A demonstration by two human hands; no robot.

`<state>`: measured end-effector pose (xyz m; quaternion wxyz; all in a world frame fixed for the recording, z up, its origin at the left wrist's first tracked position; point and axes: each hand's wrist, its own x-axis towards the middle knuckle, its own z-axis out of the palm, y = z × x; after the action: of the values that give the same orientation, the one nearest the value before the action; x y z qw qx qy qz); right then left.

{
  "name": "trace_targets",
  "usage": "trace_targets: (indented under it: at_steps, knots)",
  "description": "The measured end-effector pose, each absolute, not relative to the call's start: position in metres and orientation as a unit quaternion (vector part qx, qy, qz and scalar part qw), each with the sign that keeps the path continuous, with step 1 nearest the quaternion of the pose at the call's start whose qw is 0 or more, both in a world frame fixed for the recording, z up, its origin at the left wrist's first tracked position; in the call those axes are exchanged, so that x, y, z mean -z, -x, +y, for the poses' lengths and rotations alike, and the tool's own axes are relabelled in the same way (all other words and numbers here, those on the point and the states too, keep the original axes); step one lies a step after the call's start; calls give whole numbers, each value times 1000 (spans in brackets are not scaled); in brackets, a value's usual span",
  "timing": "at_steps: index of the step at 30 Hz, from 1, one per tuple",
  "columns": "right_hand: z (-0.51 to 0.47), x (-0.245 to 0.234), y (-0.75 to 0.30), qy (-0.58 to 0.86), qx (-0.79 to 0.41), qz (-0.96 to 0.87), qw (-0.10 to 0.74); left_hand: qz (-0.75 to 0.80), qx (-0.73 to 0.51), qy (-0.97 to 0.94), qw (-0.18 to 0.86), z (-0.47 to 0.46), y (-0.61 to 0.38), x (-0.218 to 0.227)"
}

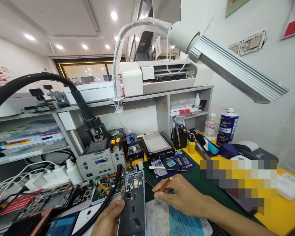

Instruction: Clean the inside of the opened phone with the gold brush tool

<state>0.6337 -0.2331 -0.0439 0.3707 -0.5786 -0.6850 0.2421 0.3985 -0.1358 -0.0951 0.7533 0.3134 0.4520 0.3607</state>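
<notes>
An opened phone (133, 200) with its back removed and its inner boards showing lies lengthwise at the bottom centre. My left hand (108, 220) grips its lower left edge. To its right, my right hand (184, 196) pinches a thin brass-coloured tool (166, 183), whose tip reaches toward the phone's right side. Under both hands is a dark green work mat (201, 183) with a printed paper sheet (172, 219) on it.
Several disassembled phones and boards (64, 196) lie at left beside a soldering station (100, 160) with a thick black hose (105, 200). Chargers and white cables (39, 178) crowd the far left. A hot plate (156, 144), bottles, a spray can (226, 126) and a lamp arm (236, 70) stand behind.
</notes>
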Motion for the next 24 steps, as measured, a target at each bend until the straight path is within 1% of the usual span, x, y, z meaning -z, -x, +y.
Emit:
trace_targets:
  at_steps: [3,6,18,24]
  knots:
    - [-233,44,-623,583,-248,-660,404,458,-363,-306,751,-133,-396,93]
    - [-232,43,-615,588,-243,-653,411,459,-363,-291,757,-134,-395,90]
    - [-228,60,-608,591,-211,-694,352,455,-357,-238,780,-143,-395,78]
    - [-237,63,-612,558,-190,-738,327,446,-365,-238,782,-144,-394,76]
